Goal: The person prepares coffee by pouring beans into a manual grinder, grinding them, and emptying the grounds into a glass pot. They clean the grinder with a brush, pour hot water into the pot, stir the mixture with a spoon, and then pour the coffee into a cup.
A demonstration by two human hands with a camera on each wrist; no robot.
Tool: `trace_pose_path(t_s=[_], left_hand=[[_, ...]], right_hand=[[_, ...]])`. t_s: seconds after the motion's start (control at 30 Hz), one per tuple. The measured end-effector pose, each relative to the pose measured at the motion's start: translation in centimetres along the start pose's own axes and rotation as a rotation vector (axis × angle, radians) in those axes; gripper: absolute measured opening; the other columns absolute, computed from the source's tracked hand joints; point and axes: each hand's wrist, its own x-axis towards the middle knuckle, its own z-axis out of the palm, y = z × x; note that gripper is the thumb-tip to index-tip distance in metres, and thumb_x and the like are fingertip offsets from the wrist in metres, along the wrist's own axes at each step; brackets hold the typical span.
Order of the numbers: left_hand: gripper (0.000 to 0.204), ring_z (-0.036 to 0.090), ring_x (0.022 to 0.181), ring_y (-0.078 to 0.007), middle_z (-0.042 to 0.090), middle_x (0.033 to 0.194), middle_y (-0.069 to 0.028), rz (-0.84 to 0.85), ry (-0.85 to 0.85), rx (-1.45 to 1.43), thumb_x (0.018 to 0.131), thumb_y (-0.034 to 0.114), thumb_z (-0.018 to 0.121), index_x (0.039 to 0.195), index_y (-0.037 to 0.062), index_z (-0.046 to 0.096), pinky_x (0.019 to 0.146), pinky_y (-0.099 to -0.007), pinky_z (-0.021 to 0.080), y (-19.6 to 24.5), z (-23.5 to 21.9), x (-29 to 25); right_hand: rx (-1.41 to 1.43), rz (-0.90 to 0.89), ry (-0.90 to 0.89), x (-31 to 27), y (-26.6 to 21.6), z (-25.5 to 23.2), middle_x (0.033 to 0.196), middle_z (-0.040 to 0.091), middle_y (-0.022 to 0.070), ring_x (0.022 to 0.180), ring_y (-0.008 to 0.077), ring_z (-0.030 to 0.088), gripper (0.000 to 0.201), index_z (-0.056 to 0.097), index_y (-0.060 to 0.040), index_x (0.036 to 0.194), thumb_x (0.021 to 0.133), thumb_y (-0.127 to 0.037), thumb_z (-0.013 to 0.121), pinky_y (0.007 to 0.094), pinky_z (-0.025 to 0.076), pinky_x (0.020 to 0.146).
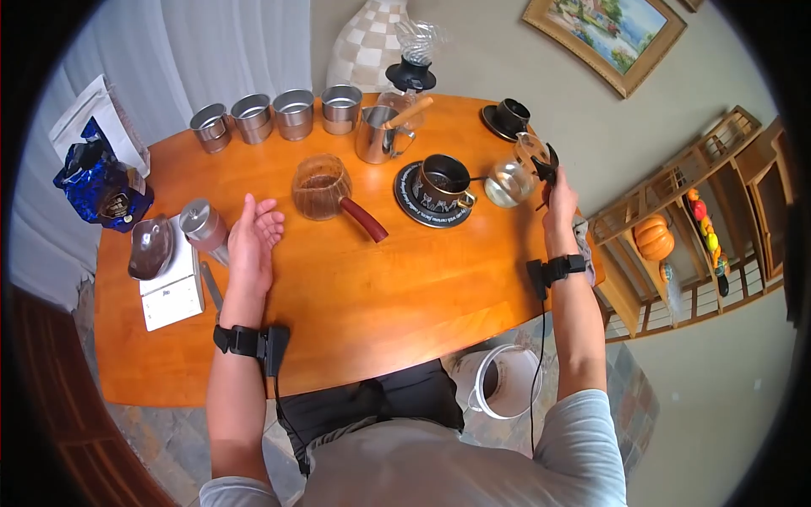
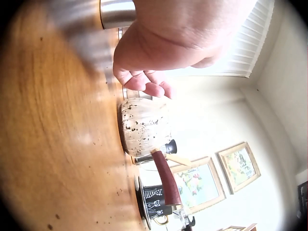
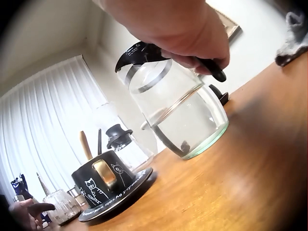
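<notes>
My right hand (image 1: 561,201) grips the black handle of a glass carafe (image 3: 187,120) with clear liquid low inside and a black lid. In the right wrist view its base is close over the tabletop. Left of the carafe, a black cup (image 3: 103,180) with cat drawings and a gold handle sits on a black lettered saucer (image 1: 411,205); something thin and dark leans in it. My left hand (image 1: 252,241) holds nothing, fingers loosely bent, between a metal canister (image 1: 203,221) and a ribbed glass pot (image 2: 144,127) with a reddish-brown side handle. Dark specks cling inside that pot.
Several metal cups (image 1: 294,117) line the back edge, beside a steel pitcher (image 1: 373,139) with a wooden-handled tool. A white scale (image 1: 173,306) carries a dark dish (image 1: 152,247); a blue bag (image 1: 106,190) stands behind. Another black cup (image 1: 513,116) sits back right. A white bucket (image 1: 511,397) stands below.
</notes>
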Motion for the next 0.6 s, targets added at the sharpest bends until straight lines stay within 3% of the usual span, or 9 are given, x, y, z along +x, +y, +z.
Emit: trace_pose_path(t_s=[0.1,0.2,0.27,0.3,0.33,0.37,0.43,0.57,0.6], left_hand=[[0.04,0.058,0.07,-0.0092,0.063,0.078,-0.0004,-0.026,-0.006,-0.015,0.101,0.042,0.048,0.102,0.005,0.061,0.065,-0.0203,0.045,0.1,-0.1,0.1],[0.04,0.059,0.068,-0.0089,0.065,0.079,-0.0002,-0.031,-0.007,-0.027,0.1,0.043,0.049,0.104,0.0053,0.062,0.063,-0.0189,0.046,-0.2,-0.4,0.4],[0.041,0.059,0.069,-0.0088,0.065,0.078,-0.0006,-0.037,-0.054,-0.045,0.099,0.044,0.051,0.104,0.0049,0.062,0.064,-0.0197,0.045,-0.4,-0.8,0.6],[0.041,0.059,0.07,-0.0087,0.065,0.078,-0.0008,-0.032,-0.082,-0.058,0.099,0.044,0.051,0.104,0.0047,0.062,0.064,-0.0197,0.045,-0.5,-0.9,0.7],[0.041,0.059,0.07,-0.0087,0.065,0.078,-0.0008,-0.04,-0.104,-0.051,0.099,0.044,0.051,0.104,0.0047,0.062,0.064,-0.0197,0.045,-0.6,-0.8,0.7],[0.041,0.059,0.07,-0.009,0.064,0.079,-0.0011,-0.038,-0.099,-0.053,0.099,0.043,0.05,0.104,0.0043,0.062,0.065,-0.0199,0.045,-0.7,-0.8,0.6],[0.041,0.059,0.07,-0.0093,0.064,0.079,-0.0015,-0.045,-0.096,-0.04,0.1,0.043,0.05,0.104,0.0039,0.062,0.066,-0.0201,0.046,-0.6,-0.7,0.7],[0.04,0.059,0.071,-0.0102,0.064,0.08,-0.0018,-0.054,-0.115,-0.062,0.102,0.04,0.047,0.105,0.0031,0.062,0.069,-0.0208,0.048,-0.7,-1.0,0.8],[0.04,0.059,0.071,-0.0099,0.064,0.08,-0.0016,-0.054,-0.111,-0.058,0.102,0.04,0.047,0.105,0.0032,0.062,0.069,-0.0208,0.047,-0.7,-1.0,0.7]], right_hand=[[-0.352,-0.094,0.274,1.7,0.1,-1.0,0.069,0.055,0.0033,0.061,0.0101,0.05,0.036,0.059,-0.0023,0.079,0.093,-0.035,0.062,0.0271,0.039,0.056],[0.209,-0.383,0.36,-3.3,-4.7,0.2,0.072,0.055,0.0006,0.065,0.0096,0.048,0.032,0.057,-0.0051,0.085,0.093,-0.035,0.065,0.0265,0.04,0.06],[0.387,-0.435,-0.034,-12.3,-9.0,2.4,0.073,0.054,0.0004,0.064,0.0095,0.048,0.03,0.054,-0.0067,0.081,0.098,-0.031,0.057,0.0268,0.041,0.059],[0.105,-0.635,-0.198,-16.1,-9.3,3.1,0.078,0.056,0.0027,0.066,0.0118,0.051,0.029,0.054,-0.005,0.083,0.1,-0.029,0.051,0.0277,0.043,0.059],[0.318,-0.612,-0.525,-20.6,-9.8,4.2,0.084,0.059,0.0059,0.073,0.0142,0.057,0.033,0.056,-0.0041,0.089,0.099,-0.035,0.051,0.0292,0.047,0.065],[0.418,-0.269,-0.82,-25.3,-11.9,3.8,0.09,0.06,0.0086,0.083,0.0171,0.061,0.044,0.058,-0.0044,0.093,0.094,-0.048,0.055,0.0315,0.05,0.074],[0.562,-0.193,-1.257,-29.3,-13.0,3.4,0.098,0.061,0.0109,0.091,0.0233,0.062,0.056,0.057,-0.0036,0.103,0.082,-0.055,0.067,0.0353,0.05,0.08],[0.823,-0.443,-1.538,-32.9,-15.5,3.4,0.108,0.059,0.0129,0.09,0.0287,0.061,0.071,0.055,-0.0031,0.11,0.069,-0.056,0.08,0.0362,0.05,0.078],[0.845,-0.471,-1.602,-32.9,-15.5,3.5,0.111,0.061,0.0137,0.091,0.0285,0.063,0.044,0.064,-0.0039,0.104,0.079,-0.039,0.073,0.0361,0.052,0.078]])
